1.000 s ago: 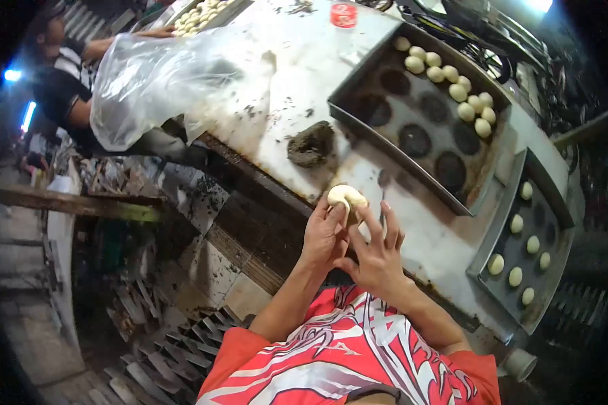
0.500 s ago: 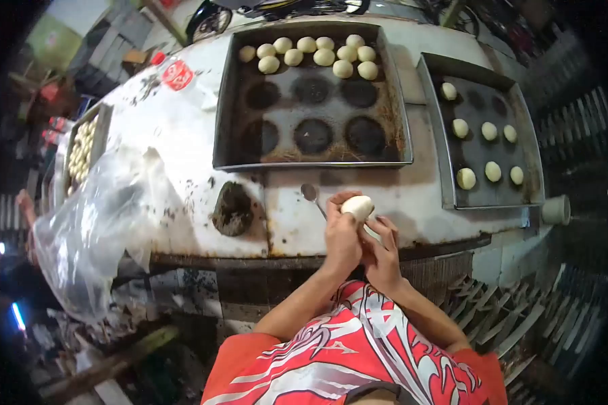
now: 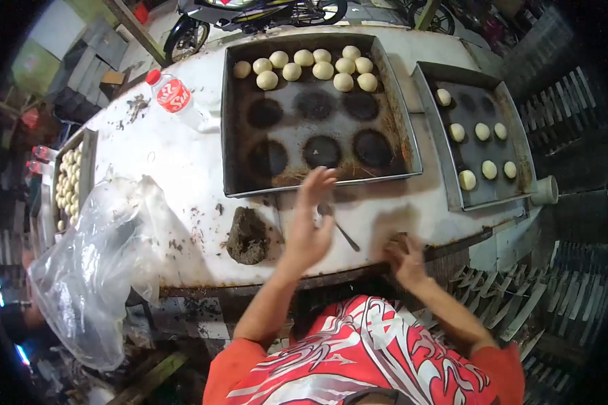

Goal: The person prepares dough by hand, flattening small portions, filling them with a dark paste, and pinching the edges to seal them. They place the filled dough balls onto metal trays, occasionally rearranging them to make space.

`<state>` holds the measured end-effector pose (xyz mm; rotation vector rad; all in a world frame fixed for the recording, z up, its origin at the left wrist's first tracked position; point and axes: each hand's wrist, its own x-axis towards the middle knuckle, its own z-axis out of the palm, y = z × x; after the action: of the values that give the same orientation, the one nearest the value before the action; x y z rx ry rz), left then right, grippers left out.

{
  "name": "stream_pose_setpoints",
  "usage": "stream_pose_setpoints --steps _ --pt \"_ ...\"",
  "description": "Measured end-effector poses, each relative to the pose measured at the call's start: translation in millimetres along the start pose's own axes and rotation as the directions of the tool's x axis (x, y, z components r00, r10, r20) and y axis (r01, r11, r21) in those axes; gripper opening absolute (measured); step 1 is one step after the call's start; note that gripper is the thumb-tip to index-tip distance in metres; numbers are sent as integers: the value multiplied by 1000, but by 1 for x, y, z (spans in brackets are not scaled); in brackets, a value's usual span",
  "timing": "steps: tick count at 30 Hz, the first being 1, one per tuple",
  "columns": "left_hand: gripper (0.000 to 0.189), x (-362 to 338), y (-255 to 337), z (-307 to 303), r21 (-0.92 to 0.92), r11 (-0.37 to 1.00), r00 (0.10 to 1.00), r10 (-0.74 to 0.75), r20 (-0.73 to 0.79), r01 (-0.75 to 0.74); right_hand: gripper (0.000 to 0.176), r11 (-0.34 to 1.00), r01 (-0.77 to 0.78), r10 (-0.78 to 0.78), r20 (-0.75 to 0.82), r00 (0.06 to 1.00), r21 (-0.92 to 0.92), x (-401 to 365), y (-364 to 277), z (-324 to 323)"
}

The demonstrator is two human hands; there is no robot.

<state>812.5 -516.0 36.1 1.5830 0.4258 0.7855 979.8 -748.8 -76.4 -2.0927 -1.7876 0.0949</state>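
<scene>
My left hand (image 3: 309, 226) is raised over the table with its fingers stretched out, near the front edge of the large metal tray (image 3: 321, 187). Beside it lies a metal spoon (image 3: 344, 233), its bowl close to the thumb. My right hand (image 3: 407, 260) is low at the table's front edge, fingers bent and smeared by motion; whether it holds anything is hidden. The round dough ball from before does not show in either hand. Left of my left hand sits a dark, crumbly lump (image 3: 246, 244). Several pale dough balls (image 3: 323, 70) stand at the back of the large tray.
A second metal tray (image 3: 452, 158) with several dough balls (image 3: 482, 131) stands at right, a cup (image 3: 545, 190) by its corner. At left are a clear plastic bag (image 3: 91, 270), a red-labelled bottle (image 3: 174, 96) and another tray of small balls (image 3: 86, 182). A motorcycle (image 3: 250, 12) stands behind.
My hands, together around a dough ball before, have parted. The left has moved left and up, opened out; the right has moved right and down. The dough ball is out of sight.
</scene>
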Motion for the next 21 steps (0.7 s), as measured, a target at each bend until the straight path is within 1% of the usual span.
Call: stream_pose_setpoints --steps 2,3,4,5,6,7,8,9,10,11,12,13,14,15,16,17,18,19,20,21 --pt "64 11 -1 -22 121 985 988 -112 -109 125 26 970 -238 236 -42 971 -46 14 42 -15" --pt "64 22 -5 -26 132 984 988 -103 -116 118 22 969 -246 241 -131 962 -25 39 57 -19" --pt "54 36 -12 -28 240 963 991 -106 -86 124 22 970 -241 236 -137 962 -18 57 62 -11" --pt "44 53 -21 -27 345 930 992 -113 -55 125 21 984 -179 174 -275 946 5 75 60 5" --pt "37 76 -33 -21 331 937 992 -89 -86 112 19 993 -116 113 -413 904 18 87 56 21" --pt "31 102 -45 -13 317 943 991 -65 -114 98 20 982 -113 157 -329 931 151 79 45 38" --pt "28 131 -52 -7 320 927 977 -156 -145 196 20 954 -115 186 -245 952 278 65 31 50" --pt "30 161 -69 -2 439 882 982 -114 -153 171 22 960 -66 111 -154 982 270 56 15 24" --pt "33 190 -93 2 547 835 989 27 -147 58 23 965 -19 37 -64 997 262 47 5 -12" --pt "36 218 -113 4 671 741 990 88 -113 11 24 988 11 -16 30 999 155 33 10 -29" --pt "37 236 -109 17 812 578 986 167 -24 -78 25 998 39 -45 127 991 47 21 18 -44" --pt "37 264 -144 17 851 486 976 177 128 -200 23 996 90 -90 235 968 12 15 29 -63" --pt "41 275 -155 27 926 340 986 77 147 -165 22 990 139 -126 344 931 -13 9 40 -78" --pt "45 277 -150 42 928 353 992 8 123 -118 23 993 5 -51 395 917 116 2 57 -78" --pt "46 274 -136 60 975 220 998 -51 46 -33 23 994 -10 -32 373 927 110 8 79 -98" --pt "40 286 -165 57 958 276 996 -75 -57 75 25 923 -108 -76 452 889 368 24 102 -134" --pt "33 279 -162 64 907 410 990 54 -131 98 28 776 -216 -152 508 848 592 43 124 -170" --pt "23 281 -185 47 973 180 979 169 115 -146 35 779 -230 -97 473 875 584 64 145 -207" --pt "19 266 -144 62 460 857 971 -174 -166 232 36 818 -132 -69 323 944 560 85 171 -239" --pt "21 241 -99 87 -37 913 874 -401 -276 407 38 809 -18 -38 82 996 588 105 200 -258"
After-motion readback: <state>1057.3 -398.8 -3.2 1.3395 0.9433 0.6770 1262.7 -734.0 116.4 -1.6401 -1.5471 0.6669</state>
